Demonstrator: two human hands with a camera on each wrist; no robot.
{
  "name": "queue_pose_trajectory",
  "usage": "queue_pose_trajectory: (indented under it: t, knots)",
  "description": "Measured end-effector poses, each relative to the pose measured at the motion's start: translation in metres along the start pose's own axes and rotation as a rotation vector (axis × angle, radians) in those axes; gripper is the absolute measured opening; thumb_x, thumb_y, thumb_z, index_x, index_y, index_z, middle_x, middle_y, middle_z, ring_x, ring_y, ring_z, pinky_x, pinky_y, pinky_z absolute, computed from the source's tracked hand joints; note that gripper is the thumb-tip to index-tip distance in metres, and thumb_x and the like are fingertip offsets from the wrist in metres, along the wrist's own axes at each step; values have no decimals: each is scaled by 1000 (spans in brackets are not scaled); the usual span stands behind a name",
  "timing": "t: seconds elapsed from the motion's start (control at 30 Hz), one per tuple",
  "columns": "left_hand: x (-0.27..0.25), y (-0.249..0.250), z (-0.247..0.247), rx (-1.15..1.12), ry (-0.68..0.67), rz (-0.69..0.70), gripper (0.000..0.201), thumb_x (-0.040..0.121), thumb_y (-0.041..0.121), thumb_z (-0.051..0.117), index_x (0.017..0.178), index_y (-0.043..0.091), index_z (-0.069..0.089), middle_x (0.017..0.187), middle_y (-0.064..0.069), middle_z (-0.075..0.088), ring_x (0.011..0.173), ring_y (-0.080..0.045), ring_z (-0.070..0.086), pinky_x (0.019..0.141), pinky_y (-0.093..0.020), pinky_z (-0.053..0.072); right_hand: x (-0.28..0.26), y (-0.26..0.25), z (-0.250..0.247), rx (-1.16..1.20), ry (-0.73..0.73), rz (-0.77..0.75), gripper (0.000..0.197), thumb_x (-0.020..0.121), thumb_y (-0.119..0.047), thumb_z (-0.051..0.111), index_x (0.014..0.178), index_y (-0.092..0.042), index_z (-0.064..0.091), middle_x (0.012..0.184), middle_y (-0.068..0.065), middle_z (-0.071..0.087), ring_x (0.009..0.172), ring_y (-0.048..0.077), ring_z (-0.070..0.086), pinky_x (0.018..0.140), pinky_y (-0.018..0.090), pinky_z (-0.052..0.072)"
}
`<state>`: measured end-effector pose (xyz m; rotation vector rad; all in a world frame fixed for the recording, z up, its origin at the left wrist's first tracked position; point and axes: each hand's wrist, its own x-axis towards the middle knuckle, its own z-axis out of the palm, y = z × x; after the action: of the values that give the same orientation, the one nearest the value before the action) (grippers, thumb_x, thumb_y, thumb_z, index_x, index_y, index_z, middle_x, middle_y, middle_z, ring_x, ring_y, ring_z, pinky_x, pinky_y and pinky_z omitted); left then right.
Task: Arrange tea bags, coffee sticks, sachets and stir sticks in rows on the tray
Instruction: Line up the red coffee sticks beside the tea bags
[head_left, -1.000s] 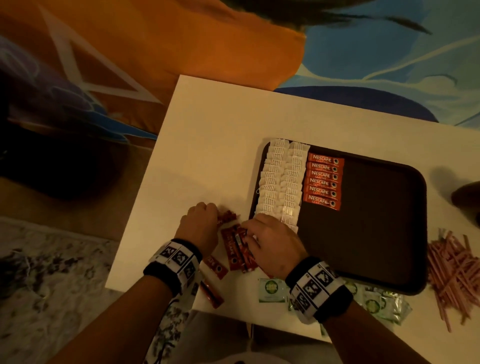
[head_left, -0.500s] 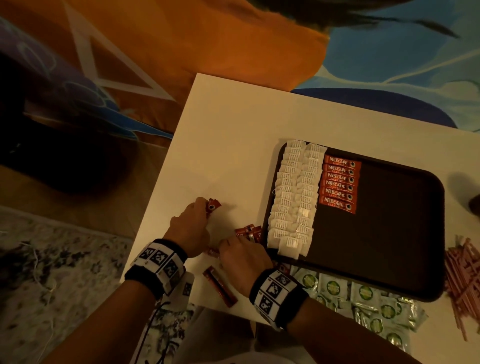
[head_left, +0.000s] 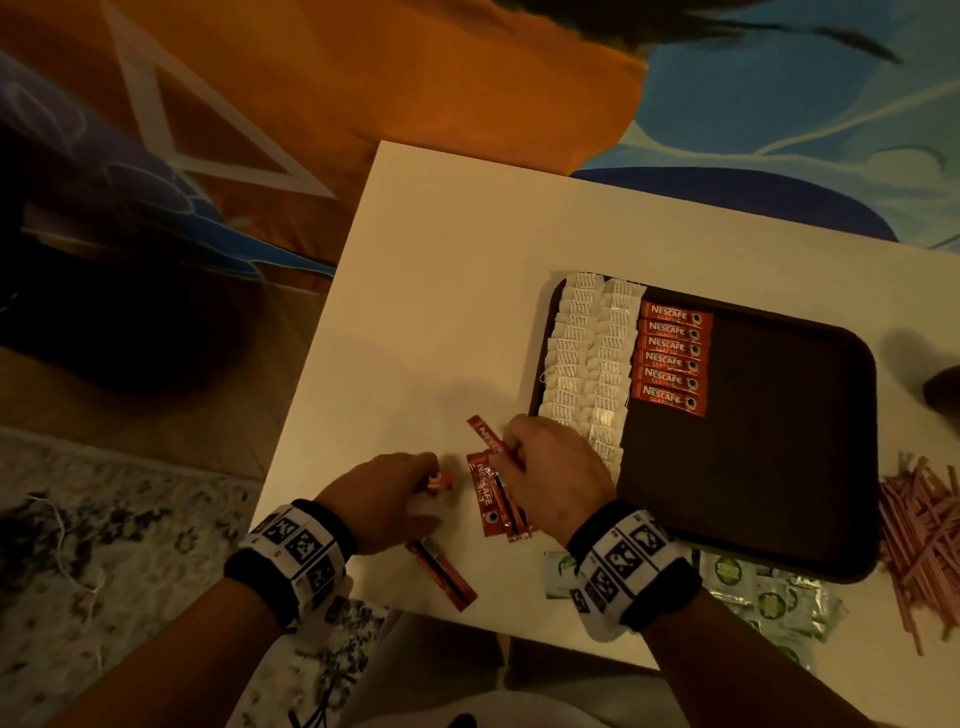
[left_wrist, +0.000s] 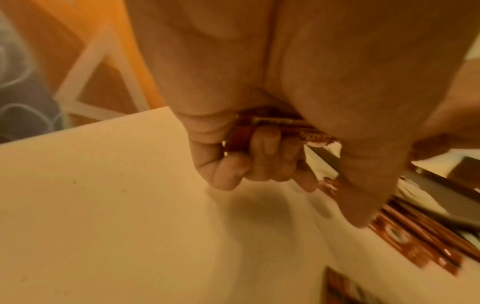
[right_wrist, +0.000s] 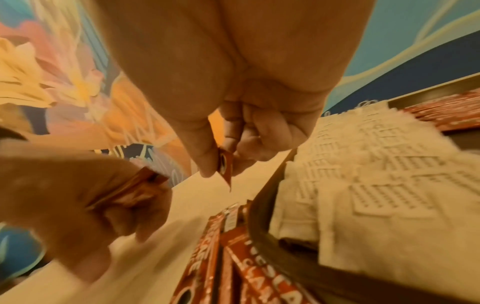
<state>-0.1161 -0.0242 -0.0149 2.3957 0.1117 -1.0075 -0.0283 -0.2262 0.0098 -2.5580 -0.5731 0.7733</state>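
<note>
A dark brown tray (head_left: 753, 467) lies on the white table (head_left: 441, 291). On its left part stand two columns of white tea bags (head_left: 587, 364) and a column of red coffee sticks (head_left: 672, 358). Left of the tray's near corner, my right hand (head_left: 511, 447) pinches one coffee stick (head_left: 485, 436) between thumb and finger (right_wrist: 224, 166). Below it lie loose coffee sticks (head_left: 491, 499). My left hand (head_left: 431, 473) is curled round a small bunch of coffee sticks (left_wrist: 272, 127), just left of the loose ones.
One more coffee stick (head_left: 441, 574) lies near the table's front edge under my left wrist. Green sachets (head_left: 769, 597) are heaped in front of the tray. Pink stir sticks (head_left: 919, 530) are piled at its right. Patterned cloth (head_left: 363, 78) lies beyond the table.
My right hand has come off the loose pile with one coffee stick pinched and raised. My left hand keeps its sticks and has drawn nearer the pile.
</note>
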Motion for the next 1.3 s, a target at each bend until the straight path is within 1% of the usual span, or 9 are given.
queue_pose_trajectory:
  t: [0.17,0.43,0.7,0.87,1.03,1.1,1.17,1.23,1.3]
  knots:
    - [2,13,19,257,-207,124,70,78,47,81,137,33,47,132,10,52,114,-14,57,97,-34,52,-5,15,-3,33,8,44,17,97,-41,63,89,-28,55,87,-10,58,81,10,56,71,30,48]
    - [9,22,19,380,-179,196,49,90,39,72,135,29,55,133,4,52,110,-19,59,94,-33,51,-13,24,5,70,0,7,15,95,-40,66,93,-27,59,92,-8,62,85,12,59,79,37,55]
    - [19,28,4,94,-4,175,39,95,25,64,132,26,50,117,4,62,102,-17,61,89,-35,53,-13,32,-5,135,59,-80,11,95,-36,68,95,-26,63,90,-10,61,83,9,57,77,35,53]
    - [25,39,-24,-112,121,170,5,100,22,54,103,18,53,95,0,60,80,-18,55,69,-31,42,-14,45,-21,341,135,-64,7,94,-28,72,100,-25,71,93,-13,63,85,5,60,77,29,54]
    - [33,62,-47,-382,201,155,12,102,17,45,97,23,54,82,8,67,70,-12,60,70,-39,50,-22,61,-41,648,165,26,10,89,-22,78,96,-29,78,85,-10,74,79,11,69,78,37,60]
    - [39,76,-50,-536,204,161,10,100,22,45,99,24,54,73,7,64,69,-21,60,75,-50,51,-27,69,-50,697,176,49,10,89,-24,78,94,-33,77,84,-9,75,78,12,70,78,38,61]
    - [45,95,-52,-671,219,163,22,95,42,51,101,22,57,64,8,54,62,-21,53,67,-54,50,-31,77,-56,715,194,63,7,91,-27,76,92,-34,77,82,-9,73,75,11,68,75,37,59]
    - [51,112,-54,-729,203,198,36,88,60,59,96,25,61,61,9,49,57,-17,48,60,-46,45,-34,85,-61,738,215,70,4,92,-28,75,91,-31,77,79,-10,72,72,8,65,71,32,55]
    - [56,129,-54,-719,188,275,32,86,56,70,92,25,66,60,13,51,54,-10,48,61,-34,42,-38,91,-65,774,231,78,3,92,-29,75,92,-29,77,78,-9,72,70,6,64,69,29,53]
